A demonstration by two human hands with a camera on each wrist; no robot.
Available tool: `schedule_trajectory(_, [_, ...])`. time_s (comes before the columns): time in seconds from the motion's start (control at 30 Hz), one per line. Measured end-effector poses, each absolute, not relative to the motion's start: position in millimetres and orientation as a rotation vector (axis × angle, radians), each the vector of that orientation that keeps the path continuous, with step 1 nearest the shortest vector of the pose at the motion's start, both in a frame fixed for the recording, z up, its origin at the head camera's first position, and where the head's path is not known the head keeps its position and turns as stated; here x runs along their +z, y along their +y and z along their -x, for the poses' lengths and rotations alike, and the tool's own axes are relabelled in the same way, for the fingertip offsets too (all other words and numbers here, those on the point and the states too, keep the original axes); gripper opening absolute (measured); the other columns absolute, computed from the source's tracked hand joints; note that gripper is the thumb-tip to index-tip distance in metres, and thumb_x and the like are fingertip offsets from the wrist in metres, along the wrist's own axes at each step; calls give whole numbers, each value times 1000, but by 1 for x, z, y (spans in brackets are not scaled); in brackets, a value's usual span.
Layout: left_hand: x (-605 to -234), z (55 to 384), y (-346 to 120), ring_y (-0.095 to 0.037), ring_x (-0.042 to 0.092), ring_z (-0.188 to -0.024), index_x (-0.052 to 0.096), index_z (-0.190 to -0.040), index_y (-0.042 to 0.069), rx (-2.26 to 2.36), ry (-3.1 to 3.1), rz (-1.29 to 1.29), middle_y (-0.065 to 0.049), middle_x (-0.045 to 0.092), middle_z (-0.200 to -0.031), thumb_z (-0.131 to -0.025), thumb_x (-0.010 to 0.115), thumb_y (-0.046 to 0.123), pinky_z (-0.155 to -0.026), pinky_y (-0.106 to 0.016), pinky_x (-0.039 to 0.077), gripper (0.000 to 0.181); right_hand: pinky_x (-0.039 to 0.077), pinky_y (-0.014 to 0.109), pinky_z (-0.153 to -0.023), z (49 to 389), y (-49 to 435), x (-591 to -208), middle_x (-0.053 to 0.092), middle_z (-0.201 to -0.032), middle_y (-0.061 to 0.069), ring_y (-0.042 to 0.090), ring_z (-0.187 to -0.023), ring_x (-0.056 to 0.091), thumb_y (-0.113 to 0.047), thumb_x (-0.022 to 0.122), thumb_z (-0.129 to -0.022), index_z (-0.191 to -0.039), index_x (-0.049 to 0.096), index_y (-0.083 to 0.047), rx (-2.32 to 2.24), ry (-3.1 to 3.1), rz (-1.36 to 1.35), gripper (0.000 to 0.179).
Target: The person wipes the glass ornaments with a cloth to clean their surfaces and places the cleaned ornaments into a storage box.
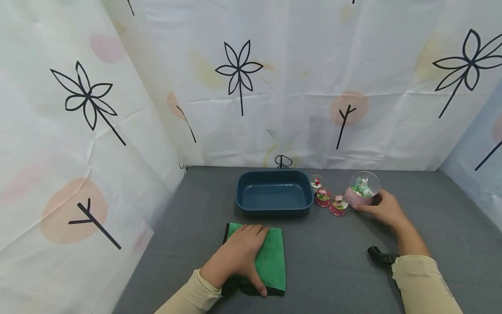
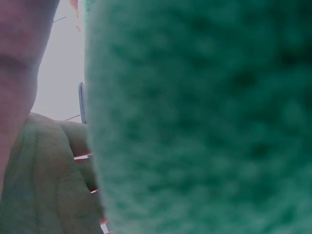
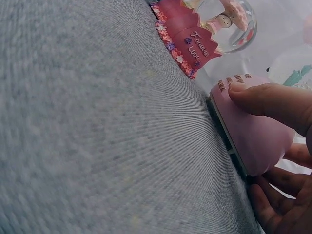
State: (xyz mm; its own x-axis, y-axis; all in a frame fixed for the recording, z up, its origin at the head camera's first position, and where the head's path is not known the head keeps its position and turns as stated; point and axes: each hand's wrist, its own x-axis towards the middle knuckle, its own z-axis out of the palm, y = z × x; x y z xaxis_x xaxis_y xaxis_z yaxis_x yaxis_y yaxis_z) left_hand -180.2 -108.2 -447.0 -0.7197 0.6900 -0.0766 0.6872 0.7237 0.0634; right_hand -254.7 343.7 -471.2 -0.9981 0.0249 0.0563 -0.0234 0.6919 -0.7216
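Observation:
My left hand (image 1: 246,250) rests on a folded green cloth (image 1: 274,257) with dark edging, thumb at its near edge and fingertips at the far side. In the left wrist view the fuzzy cloth (image 2: 204,117) fills most of the picture beside the palm (image 2: 44,180). At the right, my right hand (image 1: 386,209) holds a large snow globe (image 1: 362,189) by its pink base, with the thumb on the lettered side and fingers behind. Pale green and white figures sit inside the dome. The right wrist view shows the base (image 3: 253,129) slightly tilted, its lower edge close over the grey tabletop.
A dark blue rectangular tray (image 1: 274,213) stands at the back centre. Between it and the large globe are three small snow globes, one at the back (image 1: 316,181) and two with red-pink bases (image 1: 323,198) (image 1: 338,207). Patterned white cloth (image 1: 306,113) hangs behind the grey table (image 1: 329,270).

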Motion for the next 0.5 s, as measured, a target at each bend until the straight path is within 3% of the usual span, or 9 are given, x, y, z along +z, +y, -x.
schedule_trajectory(0.13, [-447, 180, -108, -25, 54, -143, 40, -162, 6, 32, 2832, -1139, -10, 53, -157, -49, 82, 95, -120, -48, 47, 150, 56, 46, -88, 254, 343, -471, 55, -140, 42, 54, -124, 60, -33, 85, -91, -148, 42, 17, 1214, -2842, 20, 87])
schedule_trajectory(0.27, [-446, 180, -108, -26, 52, -145, 38, -162, 4, 31, 2826, -1117, -11, 51, -160, -49, 83, 94, -121, -49, 46, 151, 54, 61, -96, 254, 341, -470, 52, -142, 43, 55, -126, 57, -35, 84, -92, -150, 39, 17, 1238, -2847, 42, 90])
schedule_trajectory(0.37, [-446, 181, -107, -26, 51, -147, 37, -163, 3, 29, 2821, -1102, -12, 50, -161, -49, 83, 93, -122, -49, 45, 152, 54, 59, -96, 254, 341, -470, 53, -142, 43, 54, -127, 58, -35, 84, -93, -150, 39, 16, 1243, -2844, 40, 89])
schedule_trajectory(0.5, [-446, 181, -107, -26, 50, -148, 38, -162, 2, 32, 2814, -1091, -13, 49, -162, -51, 83, 93, -122, -48, 44, 151, 56, 47, -90, 254, 341, -471, 55, -141, 42, 53, -125, 59, -34, 84, -93, -150, 41, 15, 1237, -2839, 23, 87])
